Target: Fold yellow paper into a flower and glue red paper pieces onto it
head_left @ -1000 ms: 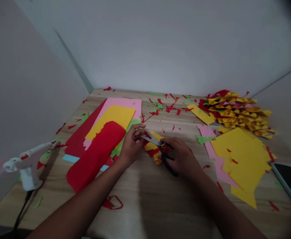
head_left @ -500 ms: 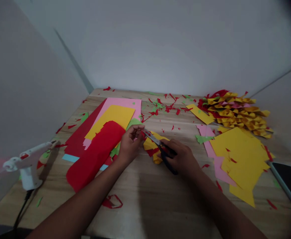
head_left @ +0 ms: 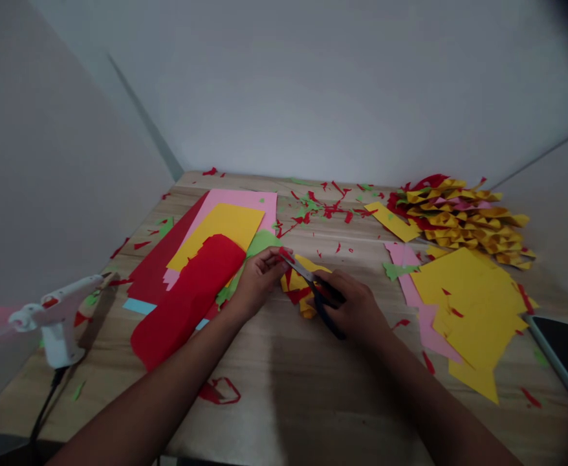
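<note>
Near the middle of the table, my left hand (head_left: 259, 278) pinches a small piece of red paper (head_left: 284, 253) between thumb and fingers. My right hand (head_left: 354, 304) grips a pair of scissors (head_left: 308, 275) by the dark handles. The scissor blades point up and left and meet the red paper at my left fingertips; they look nearly closed. Below the blades lie folded yellow paper pieces (head_left: 307, 309) mixed with bits of red, partly hidden by the scissors. A rounded red paper shape (head_left: 187, 304) rests just left of my left hand.
A white glue gun (head_left: 58, 323) stands at the left with its cord over the edge. Pink sheets (head_left: 240, 199) and yellow sheets (head_left: 220, 233) are stacked behind. At right are yellow paper (head_left: 473, 304), a phone (head_left: 565, 356) and a layered yellow-and-red paper piece (head_left: 463, 217). Scraps (head_left: 332, 210) litter the back.
The scissor blades have closed from a wider spread. The red piece now stands up above my left fingertips, turned from its earlier position. Both hands stay in nearly the same place.
</note>
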`<state>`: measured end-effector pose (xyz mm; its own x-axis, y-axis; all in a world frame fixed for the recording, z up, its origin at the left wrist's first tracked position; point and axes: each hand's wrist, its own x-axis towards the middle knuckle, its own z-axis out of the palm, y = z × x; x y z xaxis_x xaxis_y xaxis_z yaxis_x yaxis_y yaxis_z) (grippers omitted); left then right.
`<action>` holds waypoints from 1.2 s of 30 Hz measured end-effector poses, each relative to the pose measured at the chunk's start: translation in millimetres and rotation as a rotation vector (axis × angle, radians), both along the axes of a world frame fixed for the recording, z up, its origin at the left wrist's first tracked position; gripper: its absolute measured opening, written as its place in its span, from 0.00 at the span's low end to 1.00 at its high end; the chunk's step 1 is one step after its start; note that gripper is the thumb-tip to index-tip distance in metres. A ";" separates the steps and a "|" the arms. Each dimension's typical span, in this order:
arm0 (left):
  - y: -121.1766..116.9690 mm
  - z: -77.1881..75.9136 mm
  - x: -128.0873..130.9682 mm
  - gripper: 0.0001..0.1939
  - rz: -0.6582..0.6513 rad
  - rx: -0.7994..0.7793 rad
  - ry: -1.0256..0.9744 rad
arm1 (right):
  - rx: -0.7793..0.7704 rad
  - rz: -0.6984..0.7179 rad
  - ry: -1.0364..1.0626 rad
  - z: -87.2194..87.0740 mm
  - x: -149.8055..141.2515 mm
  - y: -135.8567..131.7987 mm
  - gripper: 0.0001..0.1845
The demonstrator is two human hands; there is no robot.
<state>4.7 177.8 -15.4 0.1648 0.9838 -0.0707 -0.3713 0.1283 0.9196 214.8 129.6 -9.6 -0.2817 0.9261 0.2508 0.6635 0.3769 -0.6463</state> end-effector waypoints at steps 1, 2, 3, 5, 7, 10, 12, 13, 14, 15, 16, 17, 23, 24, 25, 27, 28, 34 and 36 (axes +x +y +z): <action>0.4 -0.5 0.8 0.18 0.013 -0.006 0.004 | -0.005 -0.006 0.005 0.2 -0.2 0.0 0.22; 0.8 -0.7 1.6 0.18 0.021 -0.016 0.008 | -0.011 -0.014 0.013 0.6 -0.5 0.0 0.22; 1.0 -0.5 2.2 0.18 0.030 -0.026 0.018 | -0.019 -0.022 0.028 1.2 -0.9 -0.1 0.21; 0.8 1.1 3.4 0.19 0.048 -0.034 0.039 | -0.029 -0.039 0.067 3.2 -1.9 -0.6 0.21; -0.2 3.8 4.4 0.19 0.058 -0.025 0.053 | -0.031 -0.052 0.098 6.2 -2.5 -1.3 0.25; -1.3 6.0 5.3 0.18 0.077 -0.014 0.059 | -0.042 -0.049 0.088 10.4 -2.2 -2.2 0.28; -1.6 4.9 5.2 0.17 0.088 -0.015 0.065 | -0.057 -0.027 0.074 11.4 -1.9 -2.4 0.28; -1.5 3.7 5.0 0.17 0.094 -0.014 0.071 | -0.063 -0.013 0.069 11.2 -1.8 -2.4 0.28; -1.4 2.3 4.7 0.17 0.096 -0.013 0.079 | -0.066 -0.006 0.064 10.7 -1.9 -2.3 0.28; -1.3 1.0 4.5 0.17 0.091 -0.013 0.089 | -0.066 -0.004 0.062 9.9 -2.1 -2.1 0.29; -1.2 -0.1 4.3 0.17 0.083 -0.011 0.098 | -0.069 -0.005 0.061 8.9 -2.5 -1.9 0.29; -1.1 -0.8 4.4 0.17 0.071 -0.010 0.101 | -0.072 -0.009 0.062 8.0 -2.9 -1.8 0.28; -1.2 1.9 6.8 0.17 0.064 -0.007 0.061 | -0.067 -0.023 0.088 2.2 -2.6 -0.5 0.24; -1.3 3.5 7.1 0.17 0.066 -0.005 0.063 | -0.060 -0.018 0.084 1.0 -1.8 -0.1 0.23; -1.5 5.3 7.2 0.18 0.068 -0.003 0.065 | -0.051 -0.014 0.075 -0.2 -1.0 0.4 0.22; -2.2 8.9 7.3 0.19 0.076 0.002 0.072 | -0.022 -0.020 0.052 -1.6 0.8 1.5 0.19; -2.5 10.3 7.3 0.19 0.076 0.002 0.081 | -0.004 -0.033 0.045 -1.7 1.6 2.1 0.18; -1.4 9.4 6.2 0.19 0.125 0.005 0.069 | 0.054 -0.336 0.115 9.1 12.3 9.1 0.22; 0.1 7.4 5.9 0.18 0.140 0.025 0.072 | 0.005 -0.451 0.151 13.5 20.1 13.0 0.23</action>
